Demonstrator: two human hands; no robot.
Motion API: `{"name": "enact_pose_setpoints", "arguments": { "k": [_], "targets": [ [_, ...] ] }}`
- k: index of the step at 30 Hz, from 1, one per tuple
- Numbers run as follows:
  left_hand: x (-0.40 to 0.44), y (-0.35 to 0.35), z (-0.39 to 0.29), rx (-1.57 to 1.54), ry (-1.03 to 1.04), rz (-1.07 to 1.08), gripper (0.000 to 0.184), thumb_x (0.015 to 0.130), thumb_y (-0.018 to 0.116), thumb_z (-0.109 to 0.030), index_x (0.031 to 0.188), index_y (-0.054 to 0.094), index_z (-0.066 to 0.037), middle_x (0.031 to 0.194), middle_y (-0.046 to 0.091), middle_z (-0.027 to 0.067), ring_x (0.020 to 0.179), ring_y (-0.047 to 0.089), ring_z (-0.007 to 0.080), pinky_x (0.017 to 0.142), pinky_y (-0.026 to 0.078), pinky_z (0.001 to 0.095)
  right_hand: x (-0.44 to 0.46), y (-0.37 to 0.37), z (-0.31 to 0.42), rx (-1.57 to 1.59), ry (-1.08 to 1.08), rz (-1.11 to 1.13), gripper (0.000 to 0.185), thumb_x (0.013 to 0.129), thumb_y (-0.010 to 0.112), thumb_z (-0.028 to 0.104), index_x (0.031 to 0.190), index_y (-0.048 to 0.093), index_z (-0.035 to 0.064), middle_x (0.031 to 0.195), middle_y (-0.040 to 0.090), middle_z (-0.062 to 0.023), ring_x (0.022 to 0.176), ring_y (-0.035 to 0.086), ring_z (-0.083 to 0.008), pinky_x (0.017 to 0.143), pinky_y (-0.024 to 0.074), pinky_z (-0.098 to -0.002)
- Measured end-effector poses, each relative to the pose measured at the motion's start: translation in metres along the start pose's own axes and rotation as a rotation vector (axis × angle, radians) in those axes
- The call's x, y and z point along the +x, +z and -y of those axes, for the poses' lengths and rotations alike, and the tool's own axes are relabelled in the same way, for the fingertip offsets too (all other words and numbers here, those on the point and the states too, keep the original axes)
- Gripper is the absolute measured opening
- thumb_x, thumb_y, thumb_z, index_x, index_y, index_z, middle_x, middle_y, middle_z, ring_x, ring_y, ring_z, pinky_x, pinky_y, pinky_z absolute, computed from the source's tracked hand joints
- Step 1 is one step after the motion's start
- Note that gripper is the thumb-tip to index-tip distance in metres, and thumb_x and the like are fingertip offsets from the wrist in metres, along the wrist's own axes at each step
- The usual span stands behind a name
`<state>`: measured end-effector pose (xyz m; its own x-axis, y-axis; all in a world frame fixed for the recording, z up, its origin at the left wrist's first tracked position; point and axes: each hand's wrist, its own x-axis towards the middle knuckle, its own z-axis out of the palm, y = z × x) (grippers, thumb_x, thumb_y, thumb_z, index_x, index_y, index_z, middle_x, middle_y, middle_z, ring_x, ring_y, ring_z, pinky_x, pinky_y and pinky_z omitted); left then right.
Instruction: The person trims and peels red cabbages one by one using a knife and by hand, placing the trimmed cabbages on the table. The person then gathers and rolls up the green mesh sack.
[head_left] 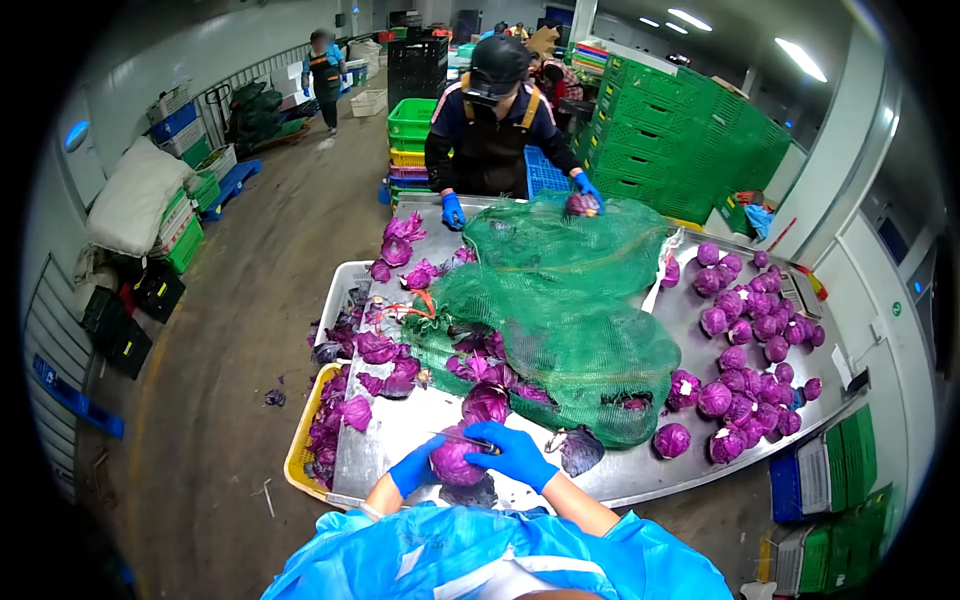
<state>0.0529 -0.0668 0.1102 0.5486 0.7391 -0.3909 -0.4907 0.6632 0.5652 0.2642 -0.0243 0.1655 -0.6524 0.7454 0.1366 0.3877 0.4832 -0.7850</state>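
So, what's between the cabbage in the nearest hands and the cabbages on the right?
Past the right hand, a dark loose leaf, then the edge of the green net; the head view shows it.

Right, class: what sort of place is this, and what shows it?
Probably a vegetable-packing or processing room: many purple cabbages on a metal table, green netting and stacked green crates.

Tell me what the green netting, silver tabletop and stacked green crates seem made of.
Green draped netting: probably woven plastic, matt; a fine grid shows.
Silver flat tabletop: likely stainless steel, smooth, with bright reflections.
Stacked green rectangular crates: seemingly moulded plastic, with uniform colour and slotted walls.
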Motion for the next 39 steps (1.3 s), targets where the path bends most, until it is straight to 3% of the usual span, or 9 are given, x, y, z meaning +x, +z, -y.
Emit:
{"name": "enact_pose_setpoints", "arguments": {
  "k": [6,12,19,21,24,27,30,34,39],
  "targets": [
    [-0.015,0.010,0.022,0.018,-0.055,-0.121,0.065,0.092,0.053,-0.050,0.140,0.042,-0.007,0.137,0.051,0.0135,0.121,0.054,0.0277,0.106,0.042,0.0444,-0.021,-0.007,0.007,-0.355,-0.029,0.169,0.047,0.079,0.071,0.030,0.122,0.061,0.0171,0.101,0.070,-0.0094,0.082,0.070,-0.0279,0.071,0.0554,-0.0359],
    [-0.022,0.034,0.029,0.141,-0.135,-0.323,0.058,0.096,0.050,-0.046,0.138,0.044,-0.006,0.133,0.054,0.0127,0.115,0.058,0.0249,0.099,0.048,0.0416,-0.052,0.006,-0.011,-0.327,0.043,0.112,0.049,0.078,0.072,0.030,0.123,0.061,0.0167,0.102,0.070,-0.0086,0.081,0.070,-0.0255,0.070,0.0555,-0.0353],
    [0.006,0.013,0.061,0.066,-0.181,-0.222,0.070,0.090,0.056,-0.053,0.140,0.041,-0.006,0.132,0.055,0.0120,0.112,0.061,0.0229,0.093,0.052,0.0377,-0.073,0.004,-0.029,-0.248,0.082,0.037,0.045,0.077,0.071,0.029,0.120,0.063,0.0163,0.105,0.069,-0.0089,0.082,0.070,-0.0250,0.072,0.0553,-0.0355],
    [0.014,0.020,0.066,0.027,-0.161,-0.247,0.069,0.089,0.059,-0.051,0.138,0.042,-0.006,0.130,0.056,0.0115,0.111,0.061,0.0237,0.086,0.056,0.0401,-0.078,0.007,-0.045,-0.219,0.016,-0.050,0.044,0.078,0.070,0.033,0.118,0.063,0.0161,0.102,0.070,-0.0084,0.079,0.069,-0.0261,0.069,0.0549,-0.0374],
    [0.035,0.018,0.088,-0.048,-0.123,-0.322,0.062,0.090,0.060,-0.046,0.135,0.045,-0.006,0.127,0.057,0.0110,0.105,0.064,0.0243,0.071,0.060,0.0397,-0.087,-0.006,-0.053,-0.025,0.181,-0.069,0.038,0.076,0.072,0.022,0.112,0.068,0.0142,0.103,0.070,-0.0091,0.082,0.070,-0.0243,0.073,0.0553,-0.0343],
    [0.058,0.014,0.103,-0.017,-0.173,-0.265,0.061,0.090,0.062,-0.045,0.137,0.046,-0.011,0.128,0.058,0.0102,0.114,0.059,0.0227,0.094,0.052,0.0439,-0.104,-0.020,-0.065,0.106,0.300,-0.166,0.032,0.076,0.071,0.016,0.107,0.071,0.0098,0.092,0.071,-0.0102,0.075,0.069,-0.0172,0.069,0.0547,-0.0301],
    [0.065,0.087,0.078,0.072,-0.174,-0.289,0.060,0.090,0.062,-0.042,0.138,0.045,-0.009,0.131,0.056,0.0098,0.115,0.058,0.0229,0.098,0.049,0.0416,-0.122,-0.039,-0.090,0.327,0.356,-0.362,0.024,0.081,0.069,0.010,0.104,0.071,0.0044,0.075,0.069,-0.0057,0.066,0.062,-0.0090,0.062,0.0526,-0.0263],
    [0.083,0.118,0.095,0.073,-0.129,-0.257,0.062,0.090,0.062,-0.037,0.142,0.040,-0.009,0.137,0.051,0.0103,0.123,0.053,0.0234,0.104,0.044,0.0435,-0.135,-0.069,-0.126,1.080,0.638,-0.717,0.010,0.087,0.063,0.009,0.082,0.064,0.0002,0.066,0.062,-0.0074,0.052,0.060,-0.0161,0.047,0.0480,-0.0284],
    [0.082,0.105,0.132,-0.173,-0.110,-0.324,0.067,0.089,0.062,-0.039,0.143,0.038,-0.008,0.140,0.047,0.0147,0.126,0.050,0.0277,0.109,0.038,0.0468,-0.144,-0.126,-0.174,0.954,0.611,-0.825,0.015,0.088,0.061,0.014,0.077,0.060,0.0033,0.059,0.059,-0.0064,0.047,0.056,-0.0144,0.043,0.0426,-0.0277]
  ]
}}
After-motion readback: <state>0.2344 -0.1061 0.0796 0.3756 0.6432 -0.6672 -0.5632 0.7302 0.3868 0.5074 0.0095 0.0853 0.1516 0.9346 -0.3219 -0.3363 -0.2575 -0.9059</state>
